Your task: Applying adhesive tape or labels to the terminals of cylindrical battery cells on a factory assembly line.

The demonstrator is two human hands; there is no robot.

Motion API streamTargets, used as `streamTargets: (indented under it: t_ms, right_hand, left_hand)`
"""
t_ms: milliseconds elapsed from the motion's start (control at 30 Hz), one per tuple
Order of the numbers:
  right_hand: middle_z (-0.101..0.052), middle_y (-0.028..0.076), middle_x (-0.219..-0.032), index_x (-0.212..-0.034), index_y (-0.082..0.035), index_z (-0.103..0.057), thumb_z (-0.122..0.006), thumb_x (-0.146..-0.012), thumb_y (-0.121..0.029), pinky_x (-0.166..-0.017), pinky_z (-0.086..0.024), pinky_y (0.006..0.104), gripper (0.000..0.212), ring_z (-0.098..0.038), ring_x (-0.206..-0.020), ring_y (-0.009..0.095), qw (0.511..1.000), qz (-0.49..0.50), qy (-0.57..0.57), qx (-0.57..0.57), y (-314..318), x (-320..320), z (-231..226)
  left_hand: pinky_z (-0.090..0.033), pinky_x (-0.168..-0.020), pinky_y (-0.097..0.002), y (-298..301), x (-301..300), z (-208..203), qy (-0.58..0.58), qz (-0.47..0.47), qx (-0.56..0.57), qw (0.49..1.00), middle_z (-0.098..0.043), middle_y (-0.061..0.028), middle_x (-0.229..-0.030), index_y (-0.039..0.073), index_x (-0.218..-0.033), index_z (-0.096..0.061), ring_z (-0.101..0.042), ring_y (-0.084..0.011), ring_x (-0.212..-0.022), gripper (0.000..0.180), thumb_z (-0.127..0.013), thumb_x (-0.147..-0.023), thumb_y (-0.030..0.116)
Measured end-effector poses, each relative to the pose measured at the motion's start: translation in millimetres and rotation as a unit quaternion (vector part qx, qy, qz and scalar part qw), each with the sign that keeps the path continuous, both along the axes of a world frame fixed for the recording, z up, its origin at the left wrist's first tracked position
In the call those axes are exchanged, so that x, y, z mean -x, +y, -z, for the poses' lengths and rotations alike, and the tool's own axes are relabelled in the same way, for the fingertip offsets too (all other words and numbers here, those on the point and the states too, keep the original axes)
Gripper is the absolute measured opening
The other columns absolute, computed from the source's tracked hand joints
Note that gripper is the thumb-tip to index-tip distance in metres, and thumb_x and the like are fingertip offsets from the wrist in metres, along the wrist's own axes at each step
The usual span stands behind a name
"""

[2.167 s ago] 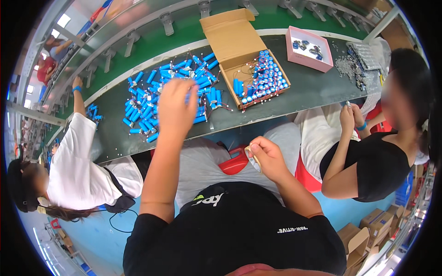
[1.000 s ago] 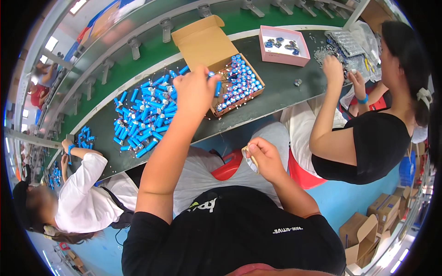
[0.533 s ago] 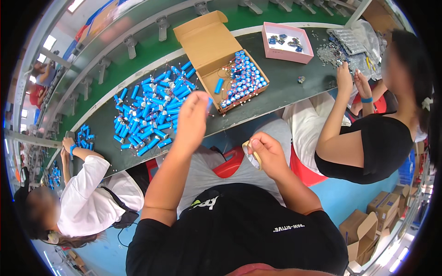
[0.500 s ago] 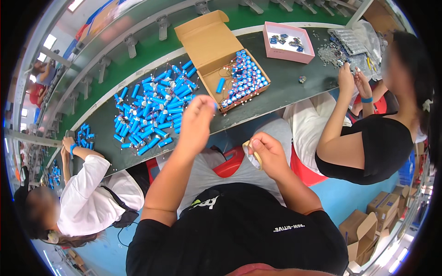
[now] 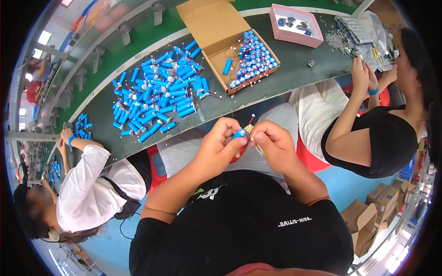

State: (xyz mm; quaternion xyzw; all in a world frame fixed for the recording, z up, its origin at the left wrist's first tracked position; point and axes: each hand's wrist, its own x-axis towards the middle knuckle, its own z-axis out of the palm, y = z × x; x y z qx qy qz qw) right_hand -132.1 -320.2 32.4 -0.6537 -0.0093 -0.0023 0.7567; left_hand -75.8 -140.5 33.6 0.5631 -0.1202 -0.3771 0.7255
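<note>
In front of my lap my two hands meet. My left hand (image 5: 217, 146) is closed round a blue cylindrical battery (image 5: 239, 134), its round end facing up between thumb and fingers. A red wire with a white connector sticks up just beyond it. My right hand (image 5: 277, 146) pinches a roll of yellowish tape (image 5: 249, 128), mostly hidden by the fingers, its edge close against the battery. On the bench ahead and to the left lies a heap of blue batteries (image 5: 154, 94) with wires. An open cardboard box (image 5: 215, 57) holds upright batteries in rows and one lying flat.
Right of the cardboard box stands a pink box (image 5: 299, 39) with small parts. A small part (image 5: 311, 63) lies on the dark bench (image 5: 276, 83). Co-workers sit on both sides, one in a white sleeve (image 5: 83, 184), one in a black top (image 5: 396, 142). Cartons (image 5: 361, 223) stand behind at right.
My left hand has come back from beside the cardboard box to my right hand, bringing a battery. The tape roll has turned and risen toward it. The view has shifted a little.
</note>
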Motion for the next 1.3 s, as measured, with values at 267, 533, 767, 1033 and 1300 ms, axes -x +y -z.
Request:
streamTargets:
  t_ms: [267, 533, 767, 1033, 1300]
  right_hand:
    - [-0.061, 0.002, -0.085, -0.101, -0.001, -0.055, -0.06, -0.096, -0.01, -0.069, -0.043, 0.0215, 0.011, -0.055, -0.078, 0.007, 0.999, -0.01, 0.026, 0.043, 6.7, 0.9, -14.0]
    - [-0.06, 0.001, -0.082, -0.106, -0.006, -0.042, -0.064, -0.093, -0.005, -0.069, -0.042, 0.0205, 0.026, -0.054, -0.076, 0.005, 0.999, -0.005, 0.043, -0.005, 7.9, 1.8, -9.5]
    - [-0.057, -0.001, -0.084, -0.105, -0.006, -0.044, -0.063, -0.093, -0.004, -0.067, -0.039, 0.0198, 0.023, -0.05, -0.075, 0.004, 0.998, -0.018, 0.049, 0.043, 10.0, 2.9, -10.4]
    - [-0.056, 0.002, -0.099, -0.1, -0.002, -0.055, -0.053, -0.096, -0.001, -0.083, -0.042, 0.0234, 0.005, -0.052, -0.093, 0.009, 0.994, -0.048, 0.058, 0.075, 10.5, 12.2, -2.1]
    - [-0.051, 0.004, -0.098, -0.09, -0.001, -0.053, -0.05, -0.094, 0.0, -0.083, -0.041, 0.0242, 0.006, -0.05, -0.092, 0.012, 0.996, -0.08, 0.007, 0.048, 17.8, 6.3, 4.0]
  left_hand:
    - [-0.048, -0.071, -0.0364, 4.2, 0.4, -3.9, -0.382, -0.016, -0.153, 0.911, -0.055, -0.0158, -0.093, 0.0, -0.111, -0.051, -0.058, -0.0302, -0.08, 0.024, -0.061, -0.09, 0.007]
    - [-0.047, -0.075, -0.0407, 4.2, 1.4, -7.8, -0.465, -0.004, -0.116, 0.878, -0.054, -0.0176, -0.097, -0.001, -0.112, -0.053, -0.056, -0.0354, -0.086, 0.025, -0.057, -0.087, 0.005]
    - [-0.046, -0.072, -0.038, 3.2, 5.0, -0.7, -0.455, -0.038, -0.086, 0.886, -0.054, -0.0158, -0.093, 0.0, -0.108, -0.054, -0.056, -0.0313, -0.081, 0.018, -0.055, -0.092, 0.007]
    - [-0.048, -0.061, -0.0244, 6.4, 13.5, 7.1, -0.334, -0.107, -0.053, 0.935, -0.056, -0.0076, -0.096, 0.001, -0.111, -0.048, -0.057, -0.0082, -0.072, 0.019, -0.055, -0.095, 0.007]
    - [-0.047, -0.068, -0.0356, 3.5, 10.7, 13.5, -0.419, -0.095, -0.044, 0.902, -0.057, -0.0131, -0.095, 0.001, -0.106, -0.05, -0.057, -0.0255, -0.079, 0.023, -0.059, -0.09, 0.015]
